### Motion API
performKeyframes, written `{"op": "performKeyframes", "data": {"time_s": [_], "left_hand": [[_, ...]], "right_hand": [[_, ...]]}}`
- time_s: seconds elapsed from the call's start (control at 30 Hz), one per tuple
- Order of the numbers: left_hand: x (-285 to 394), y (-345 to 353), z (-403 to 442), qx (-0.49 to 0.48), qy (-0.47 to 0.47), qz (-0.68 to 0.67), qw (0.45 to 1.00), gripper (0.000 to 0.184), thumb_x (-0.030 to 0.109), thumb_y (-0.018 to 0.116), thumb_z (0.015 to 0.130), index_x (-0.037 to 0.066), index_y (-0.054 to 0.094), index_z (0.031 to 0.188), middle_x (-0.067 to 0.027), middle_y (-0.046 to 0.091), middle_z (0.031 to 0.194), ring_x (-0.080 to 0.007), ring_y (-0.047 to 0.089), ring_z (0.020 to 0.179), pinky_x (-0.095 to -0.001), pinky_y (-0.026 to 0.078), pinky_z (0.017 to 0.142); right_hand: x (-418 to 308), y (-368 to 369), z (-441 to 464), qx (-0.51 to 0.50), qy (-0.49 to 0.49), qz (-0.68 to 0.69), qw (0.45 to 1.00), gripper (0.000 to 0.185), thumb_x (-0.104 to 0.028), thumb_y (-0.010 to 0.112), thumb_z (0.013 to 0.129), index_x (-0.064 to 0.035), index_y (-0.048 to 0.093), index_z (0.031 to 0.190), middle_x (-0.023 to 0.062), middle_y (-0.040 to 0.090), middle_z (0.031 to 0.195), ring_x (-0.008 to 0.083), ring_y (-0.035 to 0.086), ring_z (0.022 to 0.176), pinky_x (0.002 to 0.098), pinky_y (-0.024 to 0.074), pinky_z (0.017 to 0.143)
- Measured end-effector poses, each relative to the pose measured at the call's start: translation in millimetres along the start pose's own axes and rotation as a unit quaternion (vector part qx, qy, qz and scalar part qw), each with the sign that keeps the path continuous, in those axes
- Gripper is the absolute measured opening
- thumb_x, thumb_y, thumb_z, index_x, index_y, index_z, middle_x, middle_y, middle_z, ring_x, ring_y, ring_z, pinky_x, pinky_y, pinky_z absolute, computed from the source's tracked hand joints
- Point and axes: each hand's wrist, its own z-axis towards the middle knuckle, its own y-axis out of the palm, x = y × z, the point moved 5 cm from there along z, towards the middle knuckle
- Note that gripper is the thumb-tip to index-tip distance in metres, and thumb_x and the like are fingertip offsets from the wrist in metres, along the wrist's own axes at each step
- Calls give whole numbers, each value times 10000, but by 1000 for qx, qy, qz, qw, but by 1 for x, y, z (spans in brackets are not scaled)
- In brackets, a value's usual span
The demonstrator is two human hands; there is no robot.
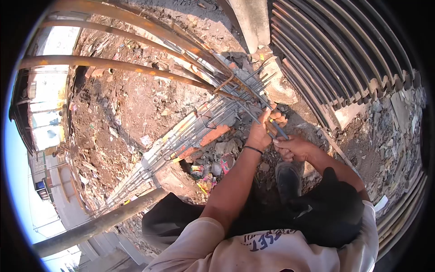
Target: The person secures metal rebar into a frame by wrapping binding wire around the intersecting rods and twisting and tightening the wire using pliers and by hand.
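Both hands are close together, right of the image centre. My left hand (263, 126), with a dark band on its wrist, is closed round a bluish-grey metal bar (279, 128) beside the ends of the rebar. Just below and to the right, my right hand (292, 147) is closed at the lower end of the same bar. A rusty square tie (224, 85) surrounds the crossing rebar (242, 93) above my left hand. Long rusty bars (122, 65) run from that crossing to the upper left.
A rebar cage (190, 131) lies diagonally to the lower left. Corrugated sheets (335, 54) stand at the upper right. A concrete post (252, 25) is at the top, a round pole (99, 225) at the lower left. Rubble and colourful wrappers (206, 183) lie near my knees.
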Motion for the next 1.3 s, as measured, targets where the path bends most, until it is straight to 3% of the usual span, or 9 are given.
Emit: {"op": "performKeyframes", "data": {"time_s": [0.1,0.27,0.37,0.47,0.53,0.6,0.7,1.07,1.3], "left_hand": [[-13,-33,30,-55,28,17,998,337,307,589,991,55,561,1213,-9,543,698,-164,558,626,-396,520,667],[-36,-31,47,-68,131,-139,979,246,274,606,983,65,602,1113,-3,551,736,-151,547,607,-353,491,617],[-13,-20,21,21,108,33,993,202,259,630,969,82,614,1064,-9,576,763,-169,584,657,-371,516,659],[-5,-11,0,49,-14,-15,999,195,240,653,959,87,605,1069,0,550,723,-169,571,670,-377,519,673],[-4,-21,8,9,36,-9,999,197,251,648,965,77,592,1041,8,522,693,-159,541,651,-381,512,663],[-14,-43,24,37,57,-29,997,211,279,625,981,73,577,986,9,510,684,-154,520,630,-387,505,655],[-11,-35,15,80,87,-21,993,315,364,612,983,56,547,1003,-8,534,697,-172,542,645,-400,503,664],[-62,-52,-12,153,-4,-68,986,619,574,226,1038,38,503,1179,-152,639,1032,-322,615,972,-490,475,897],[-74,-59,-11,107,-42,-102,988,436,393,291,1064,42,542,1129,-140,618,1117,-289,584,1013,-502,460,921]], "right_hand": [[-10,18,-11,-127,112,162,972,373,-252,744,840,23,585,1036,171,607,707,399,643,720,502,481,664],[-41,6,-28,316,-225,-478,788,401,-301,711,902,30,594,1096,178,596,739,322,618,715,496,498,702],[-20,-12,-6,135,-30,-122,983,375,-291,712,899,5,594,1097,190,609,754,331,625,729,501,501,721],[-4,10,-5,-96,91,154,979,362,-306,707,906,-9,596,1080,187,613,744,313,627,746,492,498,733],[-28,20,-21,-64,77,97,990,382,-263,718,882,-9,563,1122,206,631,852,332,645,798,498,496,748],[-52,8,-30,194,-167,-362,896,443,-192,703,854,-12,503,1205,239,624,1024,398,646,895,514,492,794],[-44,16,-32,189,-126,-443,867,513,-139,679,826,-15,447,1266,272,579,1170,471,608,988,529,474,865],[9,8,-59,242,-106,-463,846,326,-189,676,823,-41,497,1052,204,569,1044,437,613,866,546,485,757],[44,-3,-68,263,-123,-452,843,294,-239,661,845,-46,510,1007,205,560,1037,452,604,815,558,475,732]]}}
